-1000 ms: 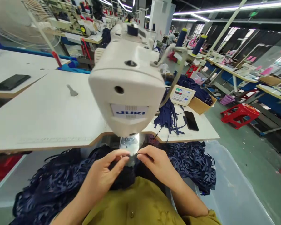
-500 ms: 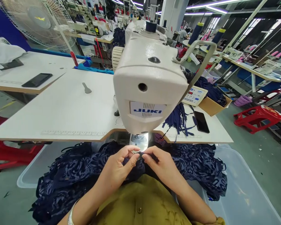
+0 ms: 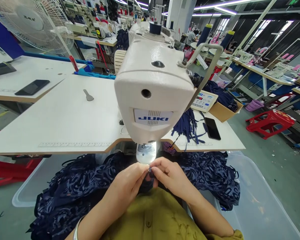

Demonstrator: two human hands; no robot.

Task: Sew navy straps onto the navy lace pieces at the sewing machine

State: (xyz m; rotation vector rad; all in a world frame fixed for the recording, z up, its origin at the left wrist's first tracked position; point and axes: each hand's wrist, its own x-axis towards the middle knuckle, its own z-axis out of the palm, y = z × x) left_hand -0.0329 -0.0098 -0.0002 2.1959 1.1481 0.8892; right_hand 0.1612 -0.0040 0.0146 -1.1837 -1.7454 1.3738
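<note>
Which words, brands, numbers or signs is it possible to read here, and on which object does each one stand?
"JUKI", in blue: on the front plate of the sewing machine.
Control panel: small print and red digits, too small to read surely.
Fan hub: a dark mark, too blurred.
Ruler strip on the table: figures too small.
Green sign, top right: unreadable.

Both hands [image 3: 128,180] [image 3: 172,176] close together, pinching inward.
</note>
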